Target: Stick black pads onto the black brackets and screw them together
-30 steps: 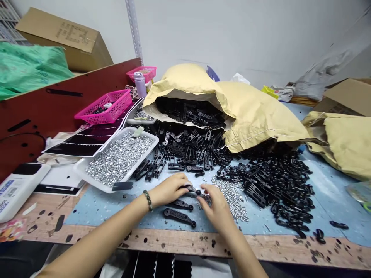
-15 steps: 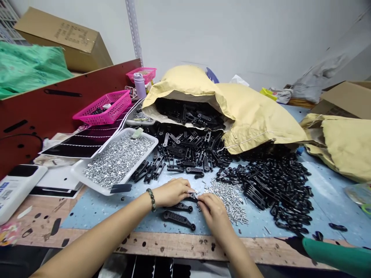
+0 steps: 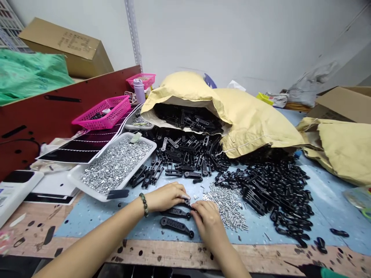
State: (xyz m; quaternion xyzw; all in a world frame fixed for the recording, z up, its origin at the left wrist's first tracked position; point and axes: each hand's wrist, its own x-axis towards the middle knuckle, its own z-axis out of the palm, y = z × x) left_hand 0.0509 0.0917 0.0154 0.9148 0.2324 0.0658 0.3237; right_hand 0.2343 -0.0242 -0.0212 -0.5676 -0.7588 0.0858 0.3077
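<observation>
Fingers (image 3: pixel 182 196) of the left hand (image 3: pixel 165 197) and right hand (image 3: pixel 207 222) pinch a small black link (image 3: pixel 188 202), two bigger black links (image 3: pixel 175 227) just below it, silver screws (image 3: pixel 227 208) just beside it

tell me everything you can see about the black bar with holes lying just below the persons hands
The black bar is a long, narrow link with a row of small holes, a rounded left end and a knob at its right end. Its matte finish could be plastic or metal. It lies flat and slightly diagonal on the blue mat, below a second bar. The right hand is beside its right end; nothing clearly touches it except the mat.
</observation>
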